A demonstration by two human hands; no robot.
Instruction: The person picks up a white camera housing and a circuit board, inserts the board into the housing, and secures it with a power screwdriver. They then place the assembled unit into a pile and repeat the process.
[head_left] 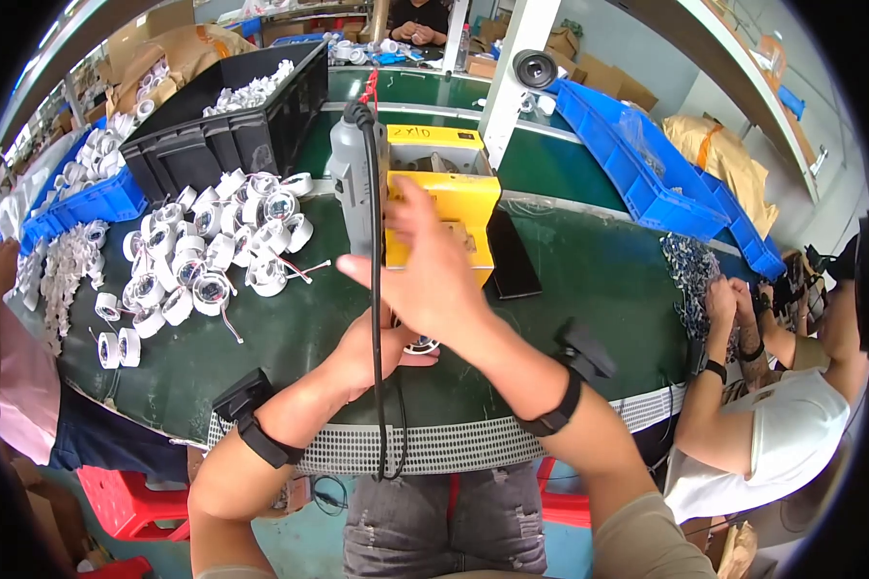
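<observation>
My left hand (367,352) is closed around a small round white housing (422,345), low over the green work table. Most of that part is covered by my hands. Above it, my right hand (434,275) reaches toward the yellow screw feeder box (439,183), thumb and fingers apart, the fingertips slightly blurred. A grey electric screwdriver (354,183) hangs upright just left of the box. Its black cable (377,289) loops down in front of both hands. Many round white housings (188,251) with thin wires lie piled to the left.
A black crate (232,125) of white parts stands behind the pile. Beside the feeder lies a flat black phone-like slab (514,256). Blue bins (637,164) stand at the far right, near small dark parts (690,280) and a co-worker's hands (729,299). A white post (512,87) rises behind the feeder.
</observation>
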